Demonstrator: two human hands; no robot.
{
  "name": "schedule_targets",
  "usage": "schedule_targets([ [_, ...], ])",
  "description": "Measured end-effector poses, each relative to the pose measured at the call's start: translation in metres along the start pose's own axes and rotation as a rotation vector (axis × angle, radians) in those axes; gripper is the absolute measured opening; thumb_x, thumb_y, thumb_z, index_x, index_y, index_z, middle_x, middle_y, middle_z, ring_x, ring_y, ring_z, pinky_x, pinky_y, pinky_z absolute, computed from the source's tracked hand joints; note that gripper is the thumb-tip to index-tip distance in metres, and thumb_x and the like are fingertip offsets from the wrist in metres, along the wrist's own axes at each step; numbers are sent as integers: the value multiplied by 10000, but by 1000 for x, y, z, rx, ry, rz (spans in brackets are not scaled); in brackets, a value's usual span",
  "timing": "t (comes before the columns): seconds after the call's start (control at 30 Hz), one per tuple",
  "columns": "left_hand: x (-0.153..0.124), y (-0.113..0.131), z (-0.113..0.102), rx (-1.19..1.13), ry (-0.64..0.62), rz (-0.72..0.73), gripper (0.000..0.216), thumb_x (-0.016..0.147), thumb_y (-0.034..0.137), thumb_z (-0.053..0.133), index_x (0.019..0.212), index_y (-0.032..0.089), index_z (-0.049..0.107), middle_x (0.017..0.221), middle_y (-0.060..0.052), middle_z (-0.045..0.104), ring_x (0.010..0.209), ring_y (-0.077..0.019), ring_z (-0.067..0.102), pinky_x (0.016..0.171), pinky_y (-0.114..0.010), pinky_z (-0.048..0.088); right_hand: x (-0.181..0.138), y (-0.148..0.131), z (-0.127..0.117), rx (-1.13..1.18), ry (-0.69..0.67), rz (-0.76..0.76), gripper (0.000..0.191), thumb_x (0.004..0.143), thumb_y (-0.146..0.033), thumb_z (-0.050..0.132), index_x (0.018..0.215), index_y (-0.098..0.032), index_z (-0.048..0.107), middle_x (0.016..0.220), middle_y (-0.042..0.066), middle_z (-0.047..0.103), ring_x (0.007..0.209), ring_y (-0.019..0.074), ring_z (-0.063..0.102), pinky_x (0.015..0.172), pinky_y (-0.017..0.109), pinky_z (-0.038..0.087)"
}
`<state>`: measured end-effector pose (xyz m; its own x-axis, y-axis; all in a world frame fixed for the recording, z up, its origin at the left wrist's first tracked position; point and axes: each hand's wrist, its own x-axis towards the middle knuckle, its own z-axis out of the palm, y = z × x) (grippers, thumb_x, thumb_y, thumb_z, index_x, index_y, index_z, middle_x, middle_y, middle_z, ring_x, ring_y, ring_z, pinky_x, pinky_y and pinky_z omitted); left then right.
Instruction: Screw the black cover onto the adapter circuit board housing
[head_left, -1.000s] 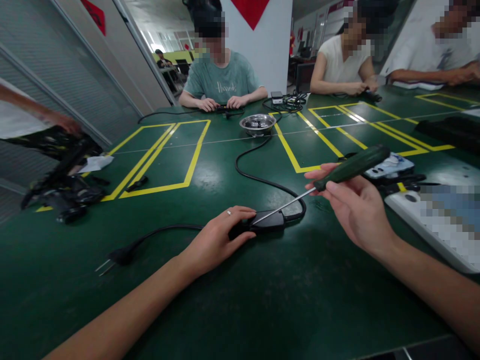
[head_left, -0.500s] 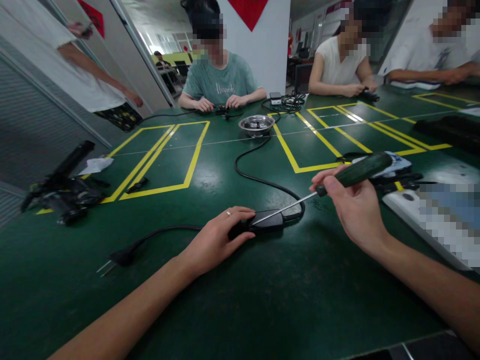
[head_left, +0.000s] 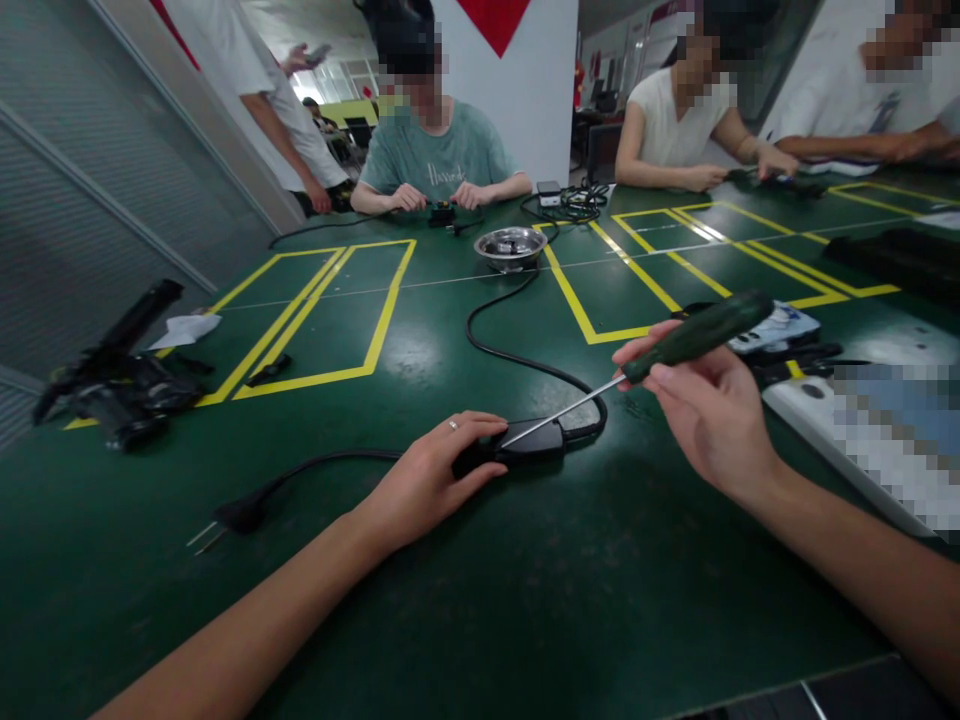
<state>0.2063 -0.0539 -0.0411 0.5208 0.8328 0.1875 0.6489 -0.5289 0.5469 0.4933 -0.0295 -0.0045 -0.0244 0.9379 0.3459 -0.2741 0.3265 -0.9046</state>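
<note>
My left hand (head_left: 431, 478) lies on the green table (head_left: 525, 600), its fingers pressed over the near end of a black power adapter (head_left: 534, 441). My right hand (head_left: 705, 405) grips the green handle of a screwdriver (head_left: 686, 338); the thin metal shaft slants down to the adapter's top by my left fingertips. A black cable (head_left: 517, 358) loops from the adapter toward the table's middle. A second cable runs left to a two-pin plug (head_left: 234, 516).
A metal bowl (head_left: 512, 246) stands at mid-table among yellow tape rectangles. Black parts (head_left: 112, 385) lie heaped at the left edge, a white device (head_left: 855, 440) and a phone (head_left: 776, 328) at my right. Three people sit across the table; another stands far left.
The screwdriver handle has turned in my right hand, fingers regripping, with the tip staying on the adapter. The standing person at the left walked farther away. A seated co-worker's hands shifted.
</note>
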Motion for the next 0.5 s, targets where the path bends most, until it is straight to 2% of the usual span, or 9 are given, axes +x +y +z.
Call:
schedule_targets([
  [0.13, 0, -1, 0, -3, -1, 10, 416, 916, 356, 591, 1309, 249, 510, 1319, -83, 567, 1206, -228, 558, 1037, -426, 472, 2, 2, -1, -110, 69, 34, 122, 826, -272, 689, 896, -235, 596, 817, -10, 655, 656, 139, 611, 627, 315, 519],
  [0.23, 1, 0, 0, -5, 5, 19, 406, 916, 354, 590, 1301, 245, 517, 1310, -89, 571, 1199, -231, 562, 1032, -436, 476, 1, 2, 0, -28, 16, 80, 183, 836, -285, 671, 984, -260, 566, 889, -4, 671, 640, 135, 600, 574, 306, 493],
  [0.3, 0, 0, 0, -5, 6, 23, 410, 917, 353, 588, 1305, 245, 513, 1308, -90, 571, 1198, -233, 562, 1027, -446, 478, 1, 1, 2, -21, -3, 80, 180, 830, -255, 675, 975, -256, 567, 918, -1, 673, 624, 122, 581, 553, 292, 473],
  [0.4, 0, -1, 0, -7, -1, 20, 416, 917, 351, 589, 1312, 252, 505, 1316, -82, 565, 1205, -227, 556, 1032, -439, 475, 4, 0, 2, -49, 67, 69, 120, 829, -251, 684, 902, -235, 589, 875, 0, 666, 615, 110, 564, 541, 273, 457],
  [0.5, -1, -1, 0, 6, -5, 10, 402, 923, 348, 583, 1305, 254, 502, 1321, -72, 561, 1208, -214, 551, 1040, -416, 467, 15, -3, -5, -4, 179, 61, 128, 840, -297, 672, 941, -238, 621, 796, -5, 642, 599, 107, 545, 514, 254, 434],
])
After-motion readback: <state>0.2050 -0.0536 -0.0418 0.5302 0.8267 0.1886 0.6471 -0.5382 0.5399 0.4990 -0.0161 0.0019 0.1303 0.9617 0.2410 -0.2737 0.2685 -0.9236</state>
